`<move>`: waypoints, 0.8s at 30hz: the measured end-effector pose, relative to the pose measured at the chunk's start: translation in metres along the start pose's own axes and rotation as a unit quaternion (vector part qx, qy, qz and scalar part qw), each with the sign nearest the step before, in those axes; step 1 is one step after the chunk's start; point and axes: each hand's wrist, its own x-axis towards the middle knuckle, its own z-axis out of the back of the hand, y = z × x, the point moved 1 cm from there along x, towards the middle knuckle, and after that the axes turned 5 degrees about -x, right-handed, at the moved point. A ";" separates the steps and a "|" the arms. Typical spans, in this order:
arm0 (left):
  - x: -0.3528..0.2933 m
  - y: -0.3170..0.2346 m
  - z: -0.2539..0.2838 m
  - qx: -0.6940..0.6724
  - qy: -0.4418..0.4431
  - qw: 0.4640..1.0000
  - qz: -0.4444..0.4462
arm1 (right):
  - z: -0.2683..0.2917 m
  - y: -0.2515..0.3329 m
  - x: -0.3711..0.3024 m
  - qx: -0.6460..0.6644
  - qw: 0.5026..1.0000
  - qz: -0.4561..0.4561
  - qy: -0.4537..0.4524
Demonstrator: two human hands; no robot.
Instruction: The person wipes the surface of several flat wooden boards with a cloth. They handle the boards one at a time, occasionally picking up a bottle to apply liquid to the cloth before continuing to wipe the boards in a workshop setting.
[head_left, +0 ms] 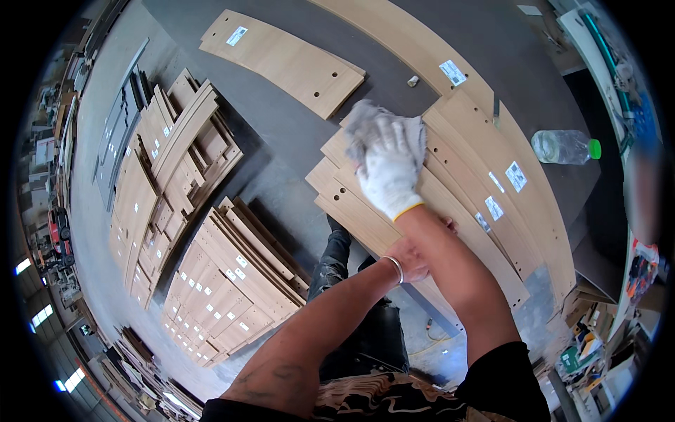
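Grey floor (97, 246) spreads to your left; bright strips of light (41, 316) low at the far left edge; mixed clutter (587, 348) on your right.

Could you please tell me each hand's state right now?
Left hand: partly hidden; open or closed cannot be told.
Right hand: holding a grey cloth on the boards.

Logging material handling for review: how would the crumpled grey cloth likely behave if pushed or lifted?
The crumpled grey cloth is probably floppy, given its folds around the white-gloved right hand. It looks like thin fabric, so likely light. Pushed along the smooth-looking, light-brown flat panel, it may slide and bunch.
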 end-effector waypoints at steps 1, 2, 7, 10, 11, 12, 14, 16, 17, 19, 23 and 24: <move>0.022 -0.032 0.002 0.215 0.017 0.976 -0.039 | -0.021 0.006 -0.040 0.076 0.996 0.042 0.017; 0.026 -0.047 0.017 0.440 0.014 0.896 -0.050 | -0.012 0.013 -0.040 0.077 0.995 0.059 0.034; 0.013 -0.044 0.012 0.704 0.022 0.708 -0.058 | 0.023 0.003 0.014 -0.088 0.994 -0.053 0.049; 0.012 -0.038 0.024 0.389 -0.009 0.919 -0.059 | 0.040 0.057 -0.033 0.132 0.986 0.026 0.097; 0.020 -0.033 0.019 0.463 -0.023 0.879 -0.116 | 0.027 0.059 -0.062 0.119 0.973 0.146 0.130; 0.026 -0.034 0.014 0.441 -0.034 0.891 -0.104 | 0.011 0.051 -0.083 0.104 0.946 0.265 0.154; 0.008 -0.029 0.010 0.405 -0.057 0.911 -0.048 | 0.031 0.021 -0.075 0.093 0.929 0.286 0.215; 0.008 -0.050 0.018 0.334 0.045 0.938 0.076 | 0.039 -0.010 -0.060 0.052 0.955 0.201 0.213; 0.011 -0.048 0.021 0.341 0.107 0.929 0.093 | 0.033 -0.020 -0.054 0.029 0.970 0.177 0.166; 0.017 -0.044 0.023 0.359 0.131 0.921 0.070 | 0.034 -0.007 -0.042 -0.011 0.987 0.115 0.112; 0.022 -0.031 0.018 0.393 -0.001 0.916 -0.073 | 0.016 0.072 -0.030 0.093 0.959 0.202 0.176; 0.019 -0.023 0.015 0.390 -0.029 0.915 -0.094 | 0.022 0.083 -0.038 0.094 0.940 0.251 0.210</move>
